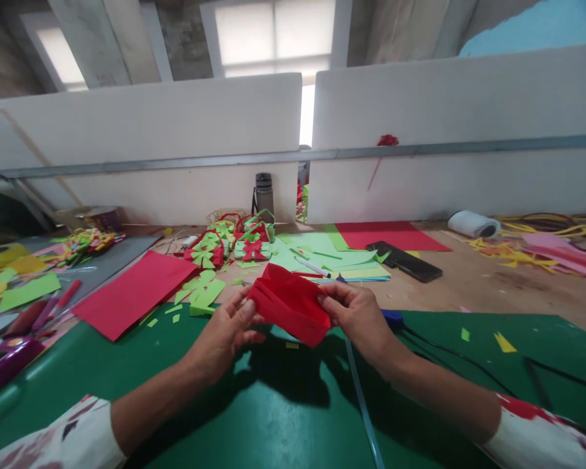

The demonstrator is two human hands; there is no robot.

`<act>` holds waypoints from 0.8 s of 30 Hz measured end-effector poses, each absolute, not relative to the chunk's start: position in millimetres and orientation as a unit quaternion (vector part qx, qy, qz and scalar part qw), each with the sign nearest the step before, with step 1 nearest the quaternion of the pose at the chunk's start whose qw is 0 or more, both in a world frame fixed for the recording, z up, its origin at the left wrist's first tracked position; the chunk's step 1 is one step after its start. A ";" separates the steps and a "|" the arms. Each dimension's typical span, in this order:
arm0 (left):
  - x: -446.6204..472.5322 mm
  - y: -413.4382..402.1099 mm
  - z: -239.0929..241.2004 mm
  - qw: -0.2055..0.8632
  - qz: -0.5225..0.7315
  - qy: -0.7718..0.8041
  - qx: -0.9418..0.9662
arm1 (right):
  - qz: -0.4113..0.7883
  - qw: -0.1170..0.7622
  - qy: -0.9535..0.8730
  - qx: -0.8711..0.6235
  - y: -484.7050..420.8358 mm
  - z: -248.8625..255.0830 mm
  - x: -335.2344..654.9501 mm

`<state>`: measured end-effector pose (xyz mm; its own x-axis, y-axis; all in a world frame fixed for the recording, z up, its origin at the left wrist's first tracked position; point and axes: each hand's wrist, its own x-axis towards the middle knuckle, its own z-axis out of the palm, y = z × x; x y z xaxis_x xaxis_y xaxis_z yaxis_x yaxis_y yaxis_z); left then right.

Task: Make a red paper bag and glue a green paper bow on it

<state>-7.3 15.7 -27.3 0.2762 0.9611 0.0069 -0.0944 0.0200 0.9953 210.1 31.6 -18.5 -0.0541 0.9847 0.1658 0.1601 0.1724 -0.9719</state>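
A folded red paper piece (pixel 290 303), shaped like a small open box or pouch, is held up over the green mat (pixel 283 417). My left hand (pixel 227 332) pinches its left edge between thumb and fingers. At its right edge, my right hand (pixel 359 319) grips it the same way. The paper's shadow falls on the mat below. Beneath my right wrist runs a clear bluish stick (pixel 364 404). Just beyond the left hand lie green paper cut-outs (pixel 206 291) and small scraps.
Finished-looking red and green paper baskets (pixel 252 250) stand at the back, near a bottle (pixel 264 195). Red sheets (pixel 137 293), a black phone (pixel 413 262), a white roll (pixel 473 225) and a purple tool (pixel 17 365) lie around. A dark cable (pixel 454 352) crosses the right side.
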 end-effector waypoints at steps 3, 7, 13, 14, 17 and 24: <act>0.2 18.9 -30.1 0.749 0.403 0.290 0.439 | 0.435 0.486 -0.592 -0.473 27.9 -16.4 210.2; 3.1 15.1 -30.0 0.824 0.352 0.211 0.391 | 0.442 0.472 -0.609 -0.459 23.5 -13.6 210.3; -2.8 10.4 -34.1 0.855 0.304 0.160 0.389 | 0.406 0.447 -0.659 -0.448 18.2 -11.6 207.4; -3.6 10.4 -35.0 0.855 0.302 0.163 0.389 | 0.397 0.440 -0.667 -0.451 17.2 -10.9 207.1; -3.9 11.3 -37.7 0.842 0.318 0.196 0.390 | 0.394 0.409 -0.681 -0.462 15.4 -10.2 206.5; -0.9 16.2 -40.6 0.808 0.373 0.262 0.373 | 0.344 0.448 -0.697 -0.442 18.1 -12.7 213.9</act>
<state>-0.9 16.2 -40.6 0.5849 0.7979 -0.1458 -0.4070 0.4442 0.7982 213.9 18.1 -12.7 -0.2086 0.9238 0.3209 0.3082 0.3735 -0.8749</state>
